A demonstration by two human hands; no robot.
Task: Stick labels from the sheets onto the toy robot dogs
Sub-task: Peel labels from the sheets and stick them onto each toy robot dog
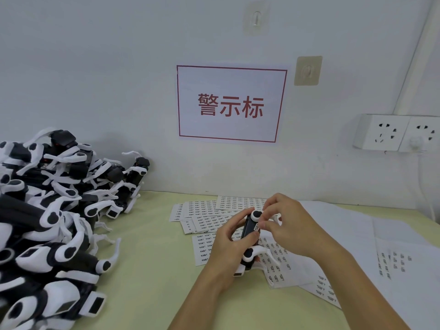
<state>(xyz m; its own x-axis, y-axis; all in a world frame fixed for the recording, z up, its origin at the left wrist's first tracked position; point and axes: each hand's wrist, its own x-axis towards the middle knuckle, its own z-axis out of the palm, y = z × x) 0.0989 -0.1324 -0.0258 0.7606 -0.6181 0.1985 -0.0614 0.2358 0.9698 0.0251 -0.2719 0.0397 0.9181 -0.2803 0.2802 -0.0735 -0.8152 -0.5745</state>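
My left hand grips a black-and-white toy robot dog above the table, its black underside turned up. My right hand has its fingertips on the dog's upper end, where a small label sits on the black body. Several label sheets lie spread on the table under and behind my hands. More sheets lie to the right of the dog.
A large pile of black-and-white robot dogs fills the left side of the yellow-green table. Mostly stripped backing sheets lie at the right. A red-framed sign and sockets are on the wall.
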